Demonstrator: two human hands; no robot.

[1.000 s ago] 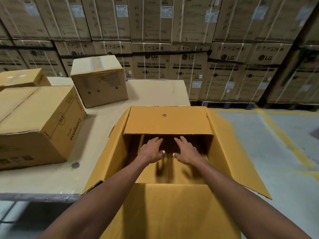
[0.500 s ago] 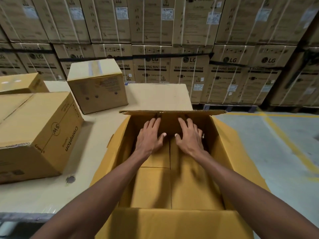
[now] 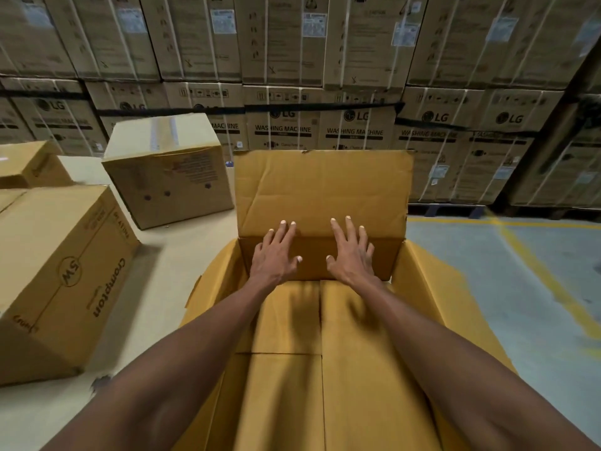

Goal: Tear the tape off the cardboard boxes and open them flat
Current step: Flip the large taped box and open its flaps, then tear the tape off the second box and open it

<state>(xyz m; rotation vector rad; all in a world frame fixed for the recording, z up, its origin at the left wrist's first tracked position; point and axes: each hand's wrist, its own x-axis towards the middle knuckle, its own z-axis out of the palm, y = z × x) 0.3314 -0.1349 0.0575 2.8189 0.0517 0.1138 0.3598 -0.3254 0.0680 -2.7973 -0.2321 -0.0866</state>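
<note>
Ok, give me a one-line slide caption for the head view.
Both hands, left hand and right hand, press flat against the far wall of the open box, its far flap standing up.

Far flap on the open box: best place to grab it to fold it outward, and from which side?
Probably the far flap's free top edge, taken from the near side, thumbs inside and fingers over the top. It stands upright, hinged at the crease where the left hand and right hand press flat with spread fingers, so the top edge likely gives the most leverage.
</note>
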